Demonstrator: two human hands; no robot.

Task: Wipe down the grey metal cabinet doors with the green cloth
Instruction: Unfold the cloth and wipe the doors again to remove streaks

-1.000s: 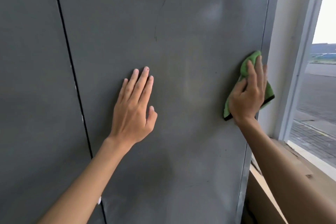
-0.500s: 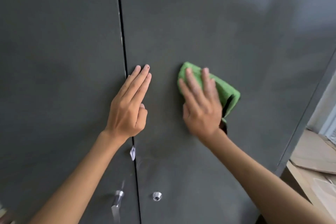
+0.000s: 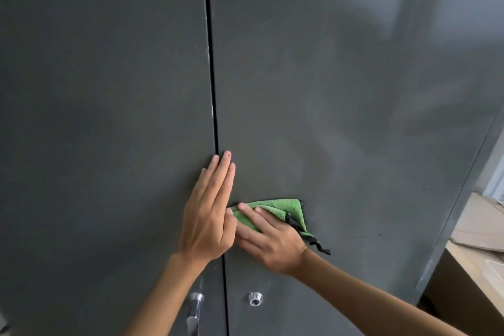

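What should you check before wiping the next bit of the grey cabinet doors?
1. Green fuzzy cloth flat under the right hand: ok.
2. Left hand pressed flat over the dark gap between the doors: ok.
3. Room to wipe further left: not ok, the right hand's fingers meet the left hand.
4. Grey metal right door looks shut: ok.
5. Round silver lock below, clear of the cloth: ok.
6. Dirt left on the door: cannot tell.

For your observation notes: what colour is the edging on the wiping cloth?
Black, trimming the green cloth; head view shows it best.
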